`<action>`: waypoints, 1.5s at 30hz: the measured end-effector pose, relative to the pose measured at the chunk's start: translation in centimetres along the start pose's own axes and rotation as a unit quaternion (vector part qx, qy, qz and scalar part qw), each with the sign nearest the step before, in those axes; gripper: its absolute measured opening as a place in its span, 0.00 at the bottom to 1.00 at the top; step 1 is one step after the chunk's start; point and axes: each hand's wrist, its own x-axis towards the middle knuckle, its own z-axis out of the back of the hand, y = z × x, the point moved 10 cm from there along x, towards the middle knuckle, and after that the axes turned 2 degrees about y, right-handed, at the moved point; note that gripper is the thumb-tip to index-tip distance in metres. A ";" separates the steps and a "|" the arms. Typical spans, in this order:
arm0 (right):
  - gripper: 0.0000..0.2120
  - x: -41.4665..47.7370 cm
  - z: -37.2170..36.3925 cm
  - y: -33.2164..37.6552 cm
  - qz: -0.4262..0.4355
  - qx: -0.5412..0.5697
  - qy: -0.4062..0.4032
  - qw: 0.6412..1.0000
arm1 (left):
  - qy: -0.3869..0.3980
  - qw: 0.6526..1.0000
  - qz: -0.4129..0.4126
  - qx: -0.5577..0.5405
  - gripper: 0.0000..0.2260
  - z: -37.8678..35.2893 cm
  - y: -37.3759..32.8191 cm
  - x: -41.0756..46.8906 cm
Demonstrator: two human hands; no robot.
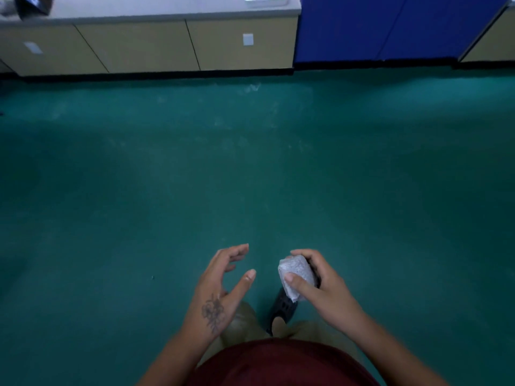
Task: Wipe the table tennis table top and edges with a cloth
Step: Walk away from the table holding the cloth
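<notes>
Red shirt (pixel 281 363) nearest; right hand (pixel 320 285) grips cloth (pixel 296 275); left hand (pixel 223 285) spread.

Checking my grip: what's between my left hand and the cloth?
Nothing; in the head view the gap between left hand and cloth shows only green floor.

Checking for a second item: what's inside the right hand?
The right hand grips a wadded white cloth. Between cloth and palm only a dark sliver shows; the rest is covered.

The right hand (pixel 324 291) hides part of the bunched cloth (pixel 297 271).
</notes>
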 end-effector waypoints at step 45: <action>0.24 85.5 24.7 33.0 -0.031 0.019 0.010 0.999 | 0.027 0.999 0.018 -0.032 0.17 6.1 -6.4 94.6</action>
